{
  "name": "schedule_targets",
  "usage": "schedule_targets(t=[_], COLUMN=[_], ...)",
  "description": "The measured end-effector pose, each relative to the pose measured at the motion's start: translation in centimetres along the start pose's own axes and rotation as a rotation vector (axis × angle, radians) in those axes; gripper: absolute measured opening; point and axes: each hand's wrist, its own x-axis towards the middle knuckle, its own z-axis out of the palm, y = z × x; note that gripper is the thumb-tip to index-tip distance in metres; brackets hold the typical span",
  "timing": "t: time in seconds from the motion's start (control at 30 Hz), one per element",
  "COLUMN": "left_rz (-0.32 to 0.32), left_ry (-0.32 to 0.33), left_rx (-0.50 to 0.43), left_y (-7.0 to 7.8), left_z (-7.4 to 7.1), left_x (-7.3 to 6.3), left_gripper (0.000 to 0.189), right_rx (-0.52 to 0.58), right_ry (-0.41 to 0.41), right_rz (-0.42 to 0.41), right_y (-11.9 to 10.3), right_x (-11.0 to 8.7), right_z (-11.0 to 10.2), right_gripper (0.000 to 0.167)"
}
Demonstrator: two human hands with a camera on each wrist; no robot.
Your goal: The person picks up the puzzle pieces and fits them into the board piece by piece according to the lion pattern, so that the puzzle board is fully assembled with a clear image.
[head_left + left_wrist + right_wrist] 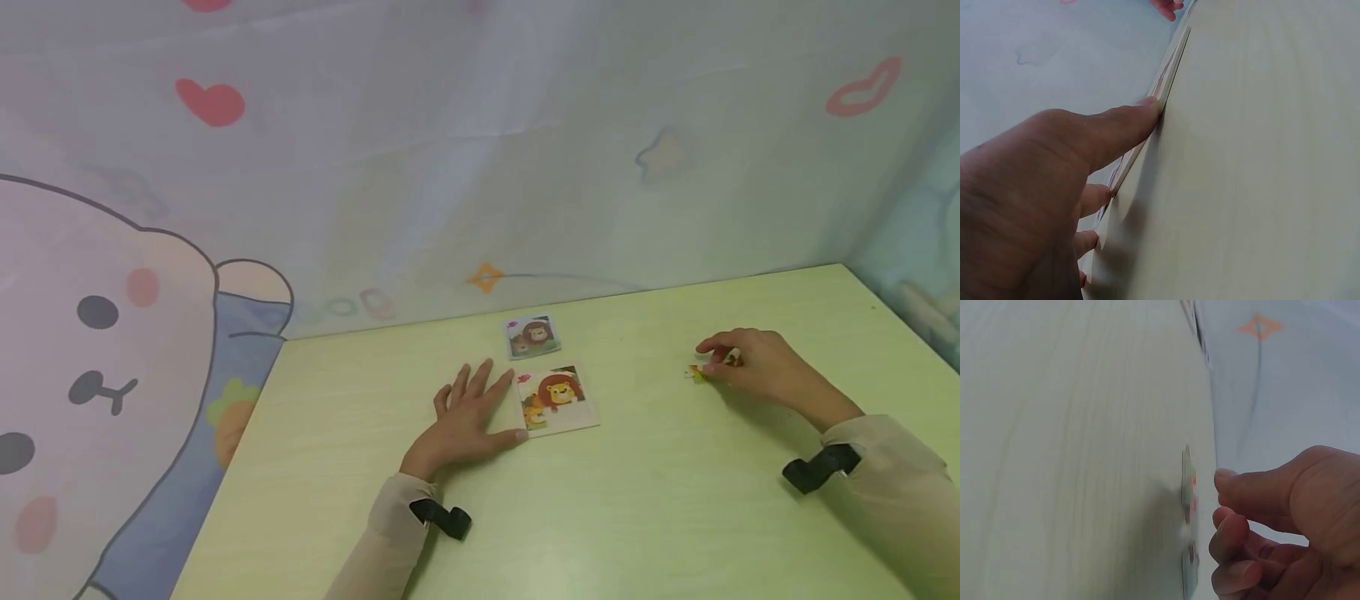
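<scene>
A square lion puzzle board [557, 400] lies flat on the table, showing a lion and a smaller animal. My left hand [463, 423] spreads its fingers at the board's left side, and the thumb touches the edge, as the left wrist view shows. Farther right, my right hand [757, 367] hovers over small colourful puzzle pieces [695, 374]. Seen from the right wrist, the bent fingers and thumb are apart from the pieces [1188, 481] on the table, with nothing visible between them. The hand partly hides the pieces in the head view.
Behind the board is a small lion picture card [531, 337]. The pale table [630, 500] meets a patterned cloth backdrop [420, 183] at its far edge. Another cloth hangs beyond the right edge. Each sleeve carries a black wrist device [442, 517].
</scene>
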Motion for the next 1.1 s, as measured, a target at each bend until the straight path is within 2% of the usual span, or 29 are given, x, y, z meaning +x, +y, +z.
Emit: schedule_targets(t=[0.23, 0.43, 0.67, 1.1], left_rz=[-0.024, -0.012, -0.015, -0.013], left_ry=[-0.016, 0.002, 0.011, 0.0], left_rx=[0.031, -0.014, -0.01, -0.029], left_y=[0.2, -0.8, -1.1, -0.1], left_z=[-0.1, 0.6, 1.0, 0.2], left_x=[0.1, 0.6, 0.7, 0.1], left_gripper=[0.094, 0.097, 0.096, 0.098], right_rx=[-0.069, -0.095, -0.1, -0.062], right_ry=[-0.025, -0.008, 0.007, 0.033], right_rz=[-0.043, -0.077, -0.069, -0.038], right_y=[1.5, 1.6, 1.3, 0.6], right_x=[-0.6, -0.8, -0.9, -0.6], right_z=[-0.4, 0.0, 0.0, 0.2], right_gripper=[0.032, 0.03, 0.025, 0.026])
